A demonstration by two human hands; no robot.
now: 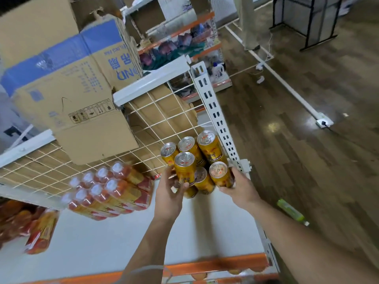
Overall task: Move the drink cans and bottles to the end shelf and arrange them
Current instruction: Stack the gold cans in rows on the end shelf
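At centre right of the frame, a tight cluster of drink cans (209, 146), all standing on end on the white shelf (123, 232), long axes vertical, lids turned up towards the camera. Slim cylinders of glossy gold-yellow printed metal, with silver pull-tab tops. Set in the far corner of the shelf, close against the white wire grid panel (153, 119) and just beside the slotted white upright (217, 119).

Left hand (171, 187) curled round the front-left can (184, 167), thumb across its lower body. Right hand (240, 185) wrapped round the front-right can (220, 173) from the right, fingers hidden behind it. Cannot tell whether either can is off the shelf.

Left of the cans, a shrink-wrapped pack of bottles (106, 191): clear film, white caps, orange-red drink, yellow and red labels, caps up as well. At lower left, blurred orange-red packs (30, 222). At upper left, a brown cardboard box (67, 89) with a blue band. Along the shelf front at the bottom, an orange edge strip (215, 263). At right, a wood-look floor (307, 99) with a green bottle (291, 212) on it.
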